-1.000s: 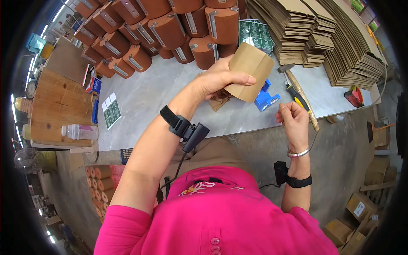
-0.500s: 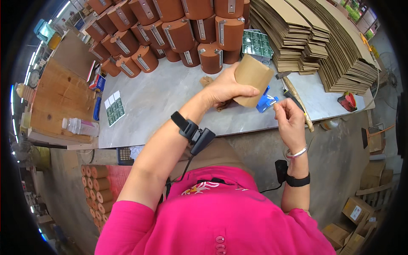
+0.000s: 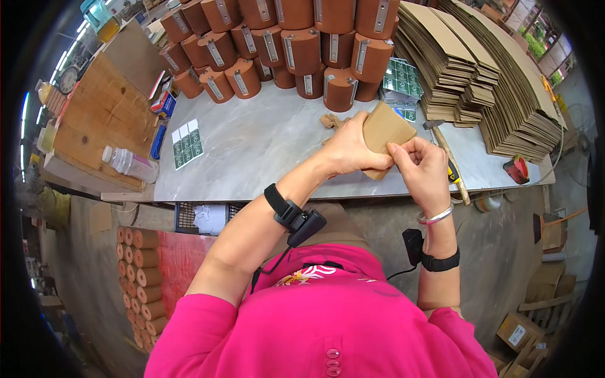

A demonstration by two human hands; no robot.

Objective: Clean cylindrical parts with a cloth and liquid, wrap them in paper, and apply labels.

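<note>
My left hand (image 3: 348, 146) grips a folded piece of brown cardboard (image 3: 389, 129) above the far side of the table, thumb along its near edge. At the cardboard's right edge, my right hand (image 3: 426, 170) has thumb and forefinger pinched together and touching it. Whatever lies between those fingertips is too small to make out. Crumpled brown paper (image 3: 329, 120) rests on the table just beyond my left hand. A hammer (image 3: 449, 154) with a wooden handle lies to the right of my right hand, a yellow-and-black tool (image 3: 453, 172) beside it.
Stacked reddish-brown cylinders (image 3: 302, 53) with metal strips fill the back. Flat cardboard stacks (image 3: 523, 94) stand at the right, near a pile of green label sheets (image 3: 401, 80). Another label sheet (image 3: 187, 145), a plastic bottle (image 3: 129, 164) and a wooden box (image 3: 94, 120) are at the left.
My right hand has moved up and left from beside the blue tape dispenser to the cardboard's edge. The cardboard has tilted, and the dispenser is now mostly hidden. The whole view has shifted slightly.
</note>
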